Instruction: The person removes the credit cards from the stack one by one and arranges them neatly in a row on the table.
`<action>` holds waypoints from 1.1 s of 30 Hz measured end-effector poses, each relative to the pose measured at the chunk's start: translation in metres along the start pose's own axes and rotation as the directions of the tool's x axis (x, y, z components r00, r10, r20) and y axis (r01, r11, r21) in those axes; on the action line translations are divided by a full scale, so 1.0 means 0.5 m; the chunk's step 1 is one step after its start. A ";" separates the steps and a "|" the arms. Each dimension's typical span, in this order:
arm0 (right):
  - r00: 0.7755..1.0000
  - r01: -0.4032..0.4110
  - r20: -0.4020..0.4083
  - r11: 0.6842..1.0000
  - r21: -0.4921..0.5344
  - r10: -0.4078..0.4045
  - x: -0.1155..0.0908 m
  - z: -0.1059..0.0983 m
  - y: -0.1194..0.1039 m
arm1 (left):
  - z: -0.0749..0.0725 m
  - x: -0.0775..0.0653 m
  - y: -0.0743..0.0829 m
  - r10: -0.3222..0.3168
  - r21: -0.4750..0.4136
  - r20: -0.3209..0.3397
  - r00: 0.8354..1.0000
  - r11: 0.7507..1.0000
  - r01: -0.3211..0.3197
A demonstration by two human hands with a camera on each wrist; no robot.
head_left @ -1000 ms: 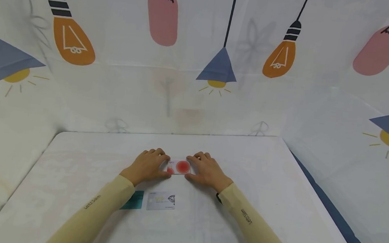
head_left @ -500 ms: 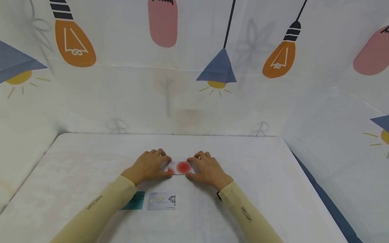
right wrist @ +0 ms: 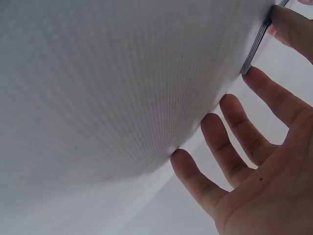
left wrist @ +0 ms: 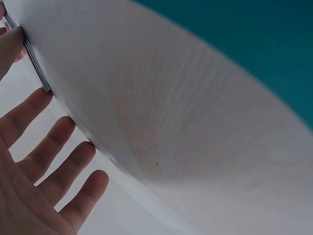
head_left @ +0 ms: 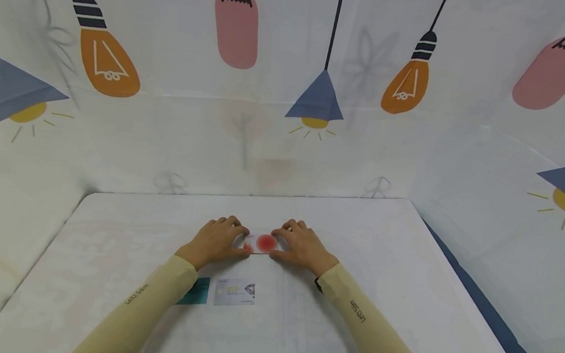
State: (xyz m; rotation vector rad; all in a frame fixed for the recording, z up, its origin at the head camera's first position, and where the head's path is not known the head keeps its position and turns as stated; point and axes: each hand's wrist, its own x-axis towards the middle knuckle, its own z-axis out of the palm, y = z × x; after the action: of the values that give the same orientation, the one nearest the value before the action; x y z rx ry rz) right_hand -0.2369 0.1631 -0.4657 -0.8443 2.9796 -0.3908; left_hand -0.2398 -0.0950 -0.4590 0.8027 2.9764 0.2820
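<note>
A small stack of cards, the top one white with red circles, lies on the white table. My left hand holds its left end, thumb at the near corner and index finger at the far one. At the right end my right hand holds it the same way. In the left wrist view the layered card edges show between thumb and index finger, the other fingertips touching the table. The right wrist view shows the stack's edge held likewise, with the remaining fingers spread on the cloth.
Nearer to me lie a silvery VIP card and a teal card, the latter partly covered by my left sleeve. White cloth walls printed with lamps enclose the table at the back and sides.
Both hands and the stack stay in place on the table; only a slight shift of the whole head view shows between the first frame and now.
</note>
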 end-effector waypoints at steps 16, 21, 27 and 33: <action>1.000 -0.020 0.017 1.000 0.016 0.020 -0.004 -0.004 0.009 | 0.002 -0.005 0.005 0.012 -0.026 -0.018 1.000 1.000 -0.013; 1.000 -0.012 0.014 1.000 0.015 0.012 -0.004 -0.003 0.011 | 0.001 -0.007 0.004 0.019 -0.025 -0.032 0.999 0.999 -0.020; 1.000 0.001 0.000 1.000 0.009 -0.001 -0.005 -0.003 0.012 | 0.002 -0.009 0.006 0.026 -0.029 -0.040 0.999 0.999 -0.027; 0.999 0.027 -0.020 1.000 0.014 -0.027 -0.013 -0.009 0.010 | -0.001 -0.016 0.009 0.073 -0.017 -0.085 0.994 0.997 -0.075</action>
State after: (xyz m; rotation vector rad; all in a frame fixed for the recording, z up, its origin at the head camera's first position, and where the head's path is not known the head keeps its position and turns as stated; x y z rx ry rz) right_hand -0.2342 0.1716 -0.4630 -0.8849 2.9827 -0.4228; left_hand -0.2304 -0.0953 -0.4579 0.9227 3.0199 0.3576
